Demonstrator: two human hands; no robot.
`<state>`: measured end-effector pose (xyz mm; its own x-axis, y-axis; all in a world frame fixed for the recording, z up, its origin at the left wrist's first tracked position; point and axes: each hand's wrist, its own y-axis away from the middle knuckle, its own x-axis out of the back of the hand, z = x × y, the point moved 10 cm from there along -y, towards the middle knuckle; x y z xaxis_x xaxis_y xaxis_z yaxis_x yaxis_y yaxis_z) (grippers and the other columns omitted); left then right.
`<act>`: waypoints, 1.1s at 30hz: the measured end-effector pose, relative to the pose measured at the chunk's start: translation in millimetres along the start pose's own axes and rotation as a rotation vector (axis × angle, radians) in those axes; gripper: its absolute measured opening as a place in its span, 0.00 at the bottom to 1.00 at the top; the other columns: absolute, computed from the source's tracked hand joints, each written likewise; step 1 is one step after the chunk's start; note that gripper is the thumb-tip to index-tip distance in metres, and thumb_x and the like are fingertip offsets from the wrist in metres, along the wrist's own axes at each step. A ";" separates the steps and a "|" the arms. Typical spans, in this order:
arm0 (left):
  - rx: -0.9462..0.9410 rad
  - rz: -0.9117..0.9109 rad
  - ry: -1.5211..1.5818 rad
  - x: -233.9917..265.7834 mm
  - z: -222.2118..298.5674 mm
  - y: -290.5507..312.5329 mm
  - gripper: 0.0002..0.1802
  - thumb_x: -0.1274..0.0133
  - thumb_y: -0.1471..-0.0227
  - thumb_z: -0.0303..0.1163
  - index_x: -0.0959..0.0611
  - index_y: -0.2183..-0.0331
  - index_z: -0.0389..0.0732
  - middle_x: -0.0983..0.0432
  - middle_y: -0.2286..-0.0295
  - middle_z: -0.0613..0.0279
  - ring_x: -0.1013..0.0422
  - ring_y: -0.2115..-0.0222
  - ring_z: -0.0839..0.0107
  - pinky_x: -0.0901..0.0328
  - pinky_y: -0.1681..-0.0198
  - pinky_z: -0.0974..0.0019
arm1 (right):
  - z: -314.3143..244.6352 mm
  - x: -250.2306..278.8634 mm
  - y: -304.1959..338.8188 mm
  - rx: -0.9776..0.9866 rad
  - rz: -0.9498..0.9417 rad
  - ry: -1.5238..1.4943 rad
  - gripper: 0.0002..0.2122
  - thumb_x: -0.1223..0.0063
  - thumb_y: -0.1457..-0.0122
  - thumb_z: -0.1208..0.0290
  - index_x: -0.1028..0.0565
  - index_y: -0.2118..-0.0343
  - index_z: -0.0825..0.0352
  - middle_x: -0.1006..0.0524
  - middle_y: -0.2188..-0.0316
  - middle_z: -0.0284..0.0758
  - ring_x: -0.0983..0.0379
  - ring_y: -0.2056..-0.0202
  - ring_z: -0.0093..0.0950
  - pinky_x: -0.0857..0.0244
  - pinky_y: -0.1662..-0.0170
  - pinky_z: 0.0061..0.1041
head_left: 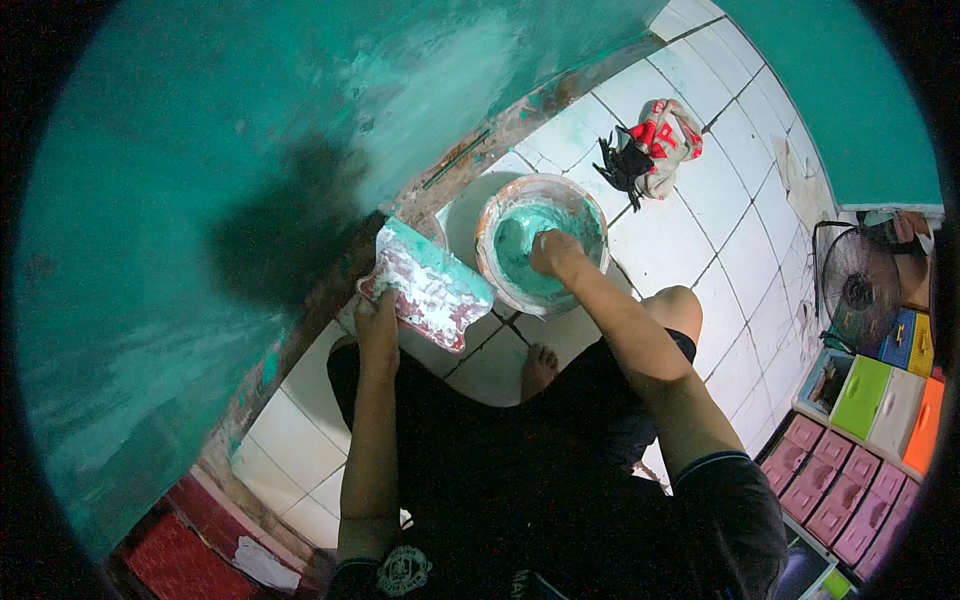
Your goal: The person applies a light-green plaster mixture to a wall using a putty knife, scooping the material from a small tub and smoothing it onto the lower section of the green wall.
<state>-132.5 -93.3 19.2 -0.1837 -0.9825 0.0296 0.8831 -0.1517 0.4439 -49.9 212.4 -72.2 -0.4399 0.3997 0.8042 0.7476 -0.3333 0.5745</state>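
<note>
Left hand [376,320]: My fingers are clamped on the near edge of a flat, dull-red board [432,288].
Board: It is in front of me, between the green wall [180,140] and the bucket [487,245]. White paste [402,268] is spread over much of it, and there is some green on its far side. I cannot tell if it touches the bucket.
Right hand [556,254]: It is over the bucket's open top, with the back of it facing up. My fingers are hidden down there, so I cannot tell if they are apart, together or clamped on something.
Bucket: It is round, and its pale rim is messy. Wet green paste [515,235] is inside. It stands on the white tile floor [650,240], near the wall.
Foot [541,370]: One bare foot is on the tiles, close to the bucket.
Bag [675,150]: A crumpled white and red bag lies past the bucket, with a black thing [625,165] just beside it.
Right side: I see a black fan [858,280] and pink drawers [830,490].
</note>
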 end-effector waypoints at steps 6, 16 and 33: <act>-0.037 0.010 -0.075 6.4 -1.0 -1.2 0.18 0.54 0.48 0.31 0.27 0.57 0.31 0.27 0.64 0.58 0.30 0.66 0.72 0.36 0.64 0.70 | -4.5 7.3 -10.9 -0.016 -0.061 -0.015 0.16 0.59 0.47 0.65 0.23 0.66 0.70 0.25 0.63 0.51 0.26 0.59 0.43 0.34 0.54 0.37; -0.028 -0.025 -0.021 -2.6 -1.7 1.0 0.17 0.54 0.47 0.31 0.27 0.58 0.30 0.27 0.64 0.59 0.31 0.65 0.72 0.37 0.60 0.68 | 17.1 -16.5 2.8 -0.075 -0.142 -0.003 0.16 0.59 0.47 0.66 0.24 0.60 0.67 0.26 0.58 0.48 0.28 0.55 0.42 0.35 0.51 0.35; 0.032 -0.023 -0.058 6.8 -17.8 -6.1 0.21 0.52 0.51 0.32 0.27 0.56 0.32 0.28 0.60 0.56 0.31 0.61 0.67 0.37 0.58 0.67 | -23.8 -1.8 31.2 0.118 -0.087 0.284 0.11 0.54 0.47 0.71 0.22 0.64 0.64 0.22 0.64 0.40 0.24 0.61 0.34 0.30 0.61 0.30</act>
<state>-131.4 -101.0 0.7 -0.2290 -0.9708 0.0707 0.8646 -0.1695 0.4730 -37.5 181.0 -52.1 -0.6136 0.1625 0.7727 0.7463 -0.2003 0.6347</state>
